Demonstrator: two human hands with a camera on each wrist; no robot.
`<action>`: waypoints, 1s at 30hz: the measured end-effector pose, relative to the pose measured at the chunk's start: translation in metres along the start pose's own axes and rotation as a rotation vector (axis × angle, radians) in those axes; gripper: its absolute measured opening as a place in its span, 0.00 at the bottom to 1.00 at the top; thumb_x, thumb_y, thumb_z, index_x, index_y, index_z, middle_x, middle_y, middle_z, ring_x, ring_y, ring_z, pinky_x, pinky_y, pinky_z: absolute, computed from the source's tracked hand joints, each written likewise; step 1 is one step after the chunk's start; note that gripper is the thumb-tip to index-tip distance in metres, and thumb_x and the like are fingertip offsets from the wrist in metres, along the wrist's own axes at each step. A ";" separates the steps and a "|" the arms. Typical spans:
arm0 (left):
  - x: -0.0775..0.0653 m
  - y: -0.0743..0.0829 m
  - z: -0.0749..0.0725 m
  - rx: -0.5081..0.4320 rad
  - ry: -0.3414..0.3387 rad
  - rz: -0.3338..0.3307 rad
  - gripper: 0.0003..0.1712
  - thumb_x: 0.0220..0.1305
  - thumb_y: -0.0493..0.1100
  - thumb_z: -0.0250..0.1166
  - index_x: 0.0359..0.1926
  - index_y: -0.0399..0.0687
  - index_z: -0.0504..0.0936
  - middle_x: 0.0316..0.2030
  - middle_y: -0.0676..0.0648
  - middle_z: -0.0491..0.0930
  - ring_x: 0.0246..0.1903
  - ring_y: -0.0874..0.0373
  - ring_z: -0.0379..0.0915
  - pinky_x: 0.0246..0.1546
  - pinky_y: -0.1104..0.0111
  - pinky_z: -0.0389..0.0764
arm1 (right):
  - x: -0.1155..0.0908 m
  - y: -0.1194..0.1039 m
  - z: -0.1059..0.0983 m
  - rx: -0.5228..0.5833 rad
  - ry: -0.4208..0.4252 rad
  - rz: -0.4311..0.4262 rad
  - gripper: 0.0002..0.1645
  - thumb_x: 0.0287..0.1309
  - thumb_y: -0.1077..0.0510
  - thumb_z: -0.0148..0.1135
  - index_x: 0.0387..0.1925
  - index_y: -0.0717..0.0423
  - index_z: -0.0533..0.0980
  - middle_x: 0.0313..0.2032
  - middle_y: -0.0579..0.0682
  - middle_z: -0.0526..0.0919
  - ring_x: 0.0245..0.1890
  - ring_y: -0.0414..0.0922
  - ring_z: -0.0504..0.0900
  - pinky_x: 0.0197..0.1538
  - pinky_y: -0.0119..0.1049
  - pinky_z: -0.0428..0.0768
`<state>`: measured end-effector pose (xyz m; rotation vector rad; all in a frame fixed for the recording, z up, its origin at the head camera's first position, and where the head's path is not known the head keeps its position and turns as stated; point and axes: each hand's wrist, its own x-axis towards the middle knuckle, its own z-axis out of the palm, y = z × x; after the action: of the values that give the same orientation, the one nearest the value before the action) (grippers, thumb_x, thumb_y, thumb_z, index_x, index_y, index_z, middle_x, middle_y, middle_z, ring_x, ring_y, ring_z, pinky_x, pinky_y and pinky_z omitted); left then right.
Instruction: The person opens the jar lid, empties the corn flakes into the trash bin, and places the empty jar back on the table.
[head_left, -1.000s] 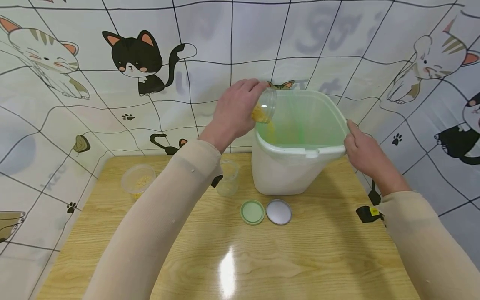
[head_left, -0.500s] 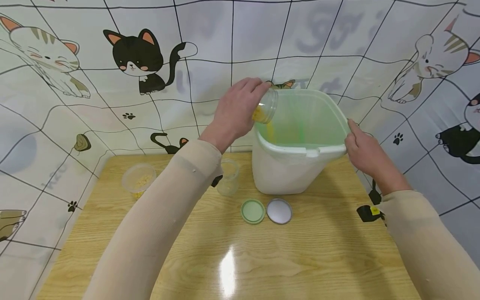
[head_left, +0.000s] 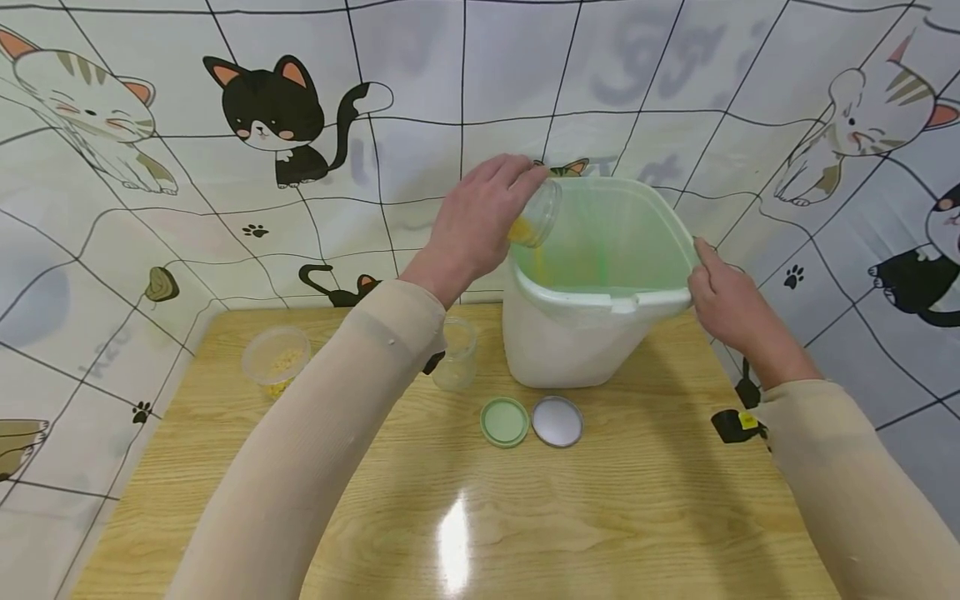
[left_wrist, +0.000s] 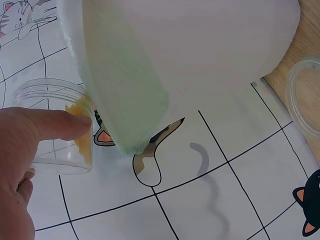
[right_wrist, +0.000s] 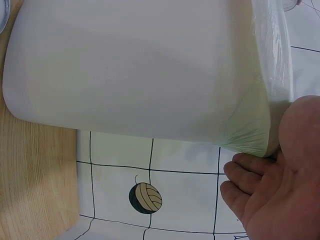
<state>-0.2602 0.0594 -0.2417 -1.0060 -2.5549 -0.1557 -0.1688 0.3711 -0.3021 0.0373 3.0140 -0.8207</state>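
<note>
My left hand (head_left: 480, 212) grips a clear jar (head_left: 547, 212), tipped sideways at the left rim of a white bin (head_left: 566, 350). Yellow bits (left_wrist: 84, 137) cling along the jar's lower side near its mouth, and a thin yellow trail drops from it into the bin. Inside the bin is a pale green bag (head_left: 630, 225), folded out over the rim; its bottom is hidden. My right hand (head_left: 727, 308) holds the bin's right rim, thumb on top and fingers below, as the right wrist view shows.
On the wooden table (head_left: 615, 517), a green lid (head_left: 505, 422) and a whitish lid (head_left: 558, 422) lie before the bin. A second clear jar (head_left: 455, 367) stands behind my left wrist. Further left is a clear tub (head_left: 277, 354) with yellow bits. A cat-print wall covering (head_left: 420, 67) rises close behind.
The jar in my left hand has tipped slightly further and moved a little right, and fewer yellow bits show in it. My right hand stays on the bin's rim.
</note>
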 end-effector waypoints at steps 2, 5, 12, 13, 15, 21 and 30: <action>0.001 0.000 0.001 -0.006 0.018 0.005 0.43 0.55 0.23 0.59 0.71 0.52 0.62 0.68 0.49 0.66 0.71 0.53 0.57 0.73 0.66 0.58 | 0.000 0.000 0.000 -0.001 0.002 0.001 0.36 0.71 0.49 0.15 0.76 0.51 0.28 0.66 0.75 0.60 0.52 0.64 0.66 0.57 0.64 0.62; 0.001 0.000 0.001 -0.015 0.030 0.007 0.43 0.54 0.22 0.57 0.71 0.52 0.63 0.68 0.49 0.66 0.71 0.53 0.58 0.73 0.66 0.58 | 0.000 0.000 -0.001 -0.004 0.005 0.001 0.36 0.71 0.49 0.15 0.76 0.52 0.28 0.67 0.75 0.59 0.52 0.64 0.66 0.57 0.64 0.62; 0.002 0.001 -0.003 0.000 0.049 0.018 0.44 0.55 0.23 0.56 0.71 0.52 0.61 0.69 0.48 0.65 0.71 0.52 0.56 0.74 0.66 0.57 | -0.001 -0.001 -0.002 0.011 -0.001 0.003 0.36 0.70 0.49 0.15 0.76 0.52 0.27 0.65 0.74 0.61 0.52 0.63 0.65 0.56 0.62 0.61; 0.002 0.001 -0.003 0.011 0.047 0.022 0.43 0.55 0.23 0.56 0.71 0.52 0.61 0.69 0.48 0.65 0.71 0.53 0.56 0.74 0.66 0.58 | -0.001 -0.001 -0.001 0.014 -0.003 0.004 0.36 0.70 0.49 0.15 0.76 0.52 0.27 0.65 0.74 0.62 0.51 0.63 0.65 0.56 0.62 0.61; 0.003 0.001 -0.004 0.022 0.043 0.031 0.43 0.55 0.22 0.56 0.71 0.52 0.61 0.69 0.48 0.64 0.72 0.53 0.56 0.73 0.66 0.58 | -0.001 -0.001 -0.001 0.014 -0.008 0.008 0.36 0.70 0.49 0.15 0.76 0.51 0.27 0.65 0.73 0.62 0.51 0.63 0.65 0.55 0.62 0.61; 0.003 0.001 -0.004 0.006 0.037 0.009 0.44 0.56 0.23 0.56 0.72 0.53 0.59 0.70 0.49 0.63 0.72 0.53 0.55 0.74 0.66 0.56 | -0.001 0.000 -0.001 0.009 -0.006 0.016 0.36 0.70 0.49 0.15 0.76 0.51 0.27 0.66 0.73 0.61 0.51 0.62 0.65 0.55 0.61 0.61; 0.001 -0.001 -0.002 0.033 0.070 0.044 0.42 0.56 0.24 0.56 0.71 0.52 0.61 0.69 0.48 0.65 0.71 0.53 0.57 0.74 0.66 0.58 | 0.000 0.000 -0.001 -0.007 -0.017 0.015 0.36 0.70 0.48 0.14 0.76 0.52 0.26 0.68 0.74 0.58 0.52 0.63 0.65 0.56 0.62 0.61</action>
<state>-0.2610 0.0585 -0.2394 -1.0253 -2.4625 -0.1337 -0.1684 0.3715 -0.3011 0.0533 2.9970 -0.8058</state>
